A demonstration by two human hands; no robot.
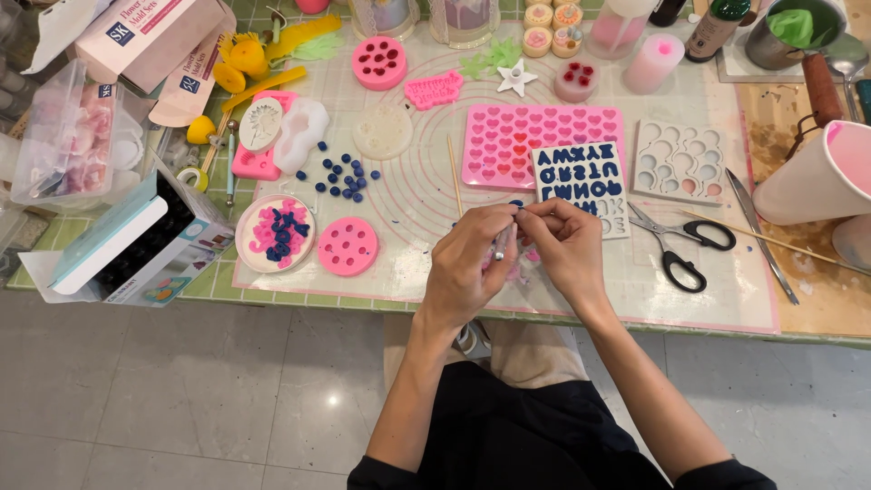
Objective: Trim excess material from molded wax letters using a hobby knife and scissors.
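Observation:
My left hand (467, 259) and my right hand (567, 245) meet over the near part of a translucent silicone mat (408, 209). The left hand grips a thin metal tool with a silver tip (500, 247). The right hand's fingertips pinch something very small and dark at the tool's upper end; I cannot tell what it is. Just behind the hands lies a white letter mould filled with dark blue (581, 181), and behind that a pink heart mould (535, 141).
Black-handled scissors (682, 240) lie right of my hands. A round dish of blue and pink pieces (275, 233), a pink round mould (347, 246) and loose blue beads (340, 174) lie to the left. A pink-lined white cup (817, 177) stands at the right edge. Boxes crowd the left.

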